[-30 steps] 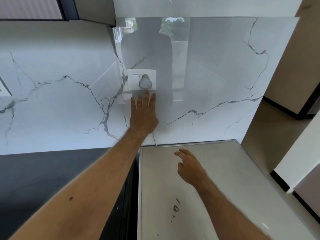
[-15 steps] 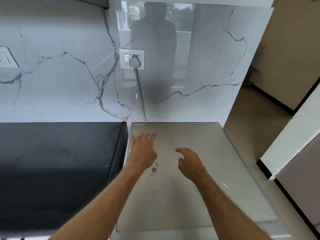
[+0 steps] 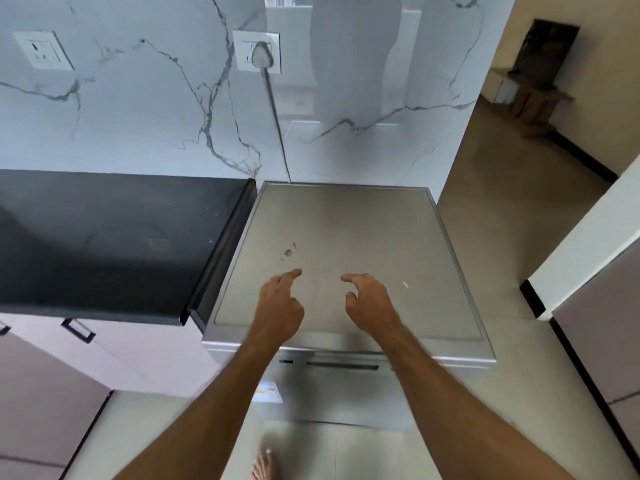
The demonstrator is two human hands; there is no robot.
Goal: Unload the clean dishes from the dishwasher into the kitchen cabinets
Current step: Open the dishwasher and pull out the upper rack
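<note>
Two hands over a closed dishwasher (image 3: 343, 258), nothing unloaded yet.

Since a second ago my left hand (image 3: 278, 306) has dropped from the plug (image 3: 260, 55) on the wall down beside my right hand (image 3: 372, 303); I take it the door handle (image 3: 341, 366) comes next. Both hover loosely curled above the lid, holding nothing (left forefinger out). Door sits just below and nearer me; counter (image 3: 104, 244) lies left.

Dishwasher front: a coloured sticker (image 3: 267, 392) sits near the left edge of the dishwasher (image 3: 346, 393) door, its print too blurred to read.
Control strip: a small dark display (image 3: 286, 361) under the top's front edge, nothing legible.
Wall sockets: no readable markings.
</note>
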